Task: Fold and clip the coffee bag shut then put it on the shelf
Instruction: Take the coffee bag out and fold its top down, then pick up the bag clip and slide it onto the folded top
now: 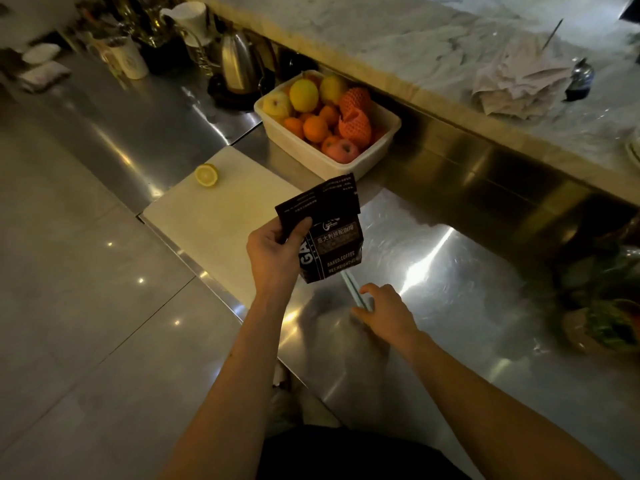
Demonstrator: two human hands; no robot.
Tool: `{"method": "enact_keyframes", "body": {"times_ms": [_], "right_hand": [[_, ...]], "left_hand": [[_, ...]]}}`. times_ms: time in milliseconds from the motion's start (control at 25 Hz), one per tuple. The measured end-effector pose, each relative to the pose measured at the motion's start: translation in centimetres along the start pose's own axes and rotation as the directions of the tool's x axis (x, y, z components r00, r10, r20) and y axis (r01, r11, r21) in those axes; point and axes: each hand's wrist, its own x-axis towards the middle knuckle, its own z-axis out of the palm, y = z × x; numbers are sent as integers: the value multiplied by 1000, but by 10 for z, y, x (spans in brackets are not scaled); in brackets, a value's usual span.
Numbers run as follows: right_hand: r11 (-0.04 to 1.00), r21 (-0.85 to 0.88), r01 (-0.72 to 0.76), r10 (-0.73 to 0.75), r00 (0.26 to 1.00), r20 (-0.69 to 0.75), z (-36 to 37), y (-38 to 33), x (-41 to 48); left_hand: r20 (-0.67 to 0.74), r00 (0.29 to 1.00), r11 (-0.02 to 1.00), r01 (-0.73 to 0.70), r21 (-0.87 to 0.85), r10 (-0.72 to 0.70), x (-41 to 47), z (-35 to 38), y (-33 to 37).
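Observation:
A black coffee bag with white print stands on the steel counter, its top folded over toward me. My left hand pinches the folded flap at the bag's left side. A long pale green clip lies on the counter just in front of the bag. My right hand rests on the near end of the clip, thumb and fingers closing around it; whether it is lifted off the counter I cannot tell.
A white cutting board with a half lemon lies to the left. Behind the bag stands a white tub of fruit. A kettle and cups sit further back. A marble ledge holds crumpled cloth. Greens in a bowl sit right.

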Motion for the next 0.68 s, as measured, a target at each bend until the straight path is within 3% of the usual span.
{"method": "enact_keyframes", "body": {"times_ms": [160,360,440,560,600,680], "right_hand": [[980,-196,-41,29,998,-62,19,-12,9],[972,-197,-132,95,978,-184,27,-20,9],[985,-62,-160,144,967,-209,25,-20,11],[913,337,-231,319,919,-232,18,-28,16],[830,483,-279,408,894,-185,14,-33,15],[567,747,-347,523,853,0,5,-43,13]], "left_hand": [[9,1000,999,29,14,-29,20,-33,-1],[30,999,999,21,45,-23,47,-66,-1],[37,999,999,12,52,-14,53,-72,-2],[50,999,999,0,49,-2,58,-76,-3],[52,999,999,0,45,-3,59,-76,-4],[59,998,999,7,36,-9,59,-76,-5]]}}
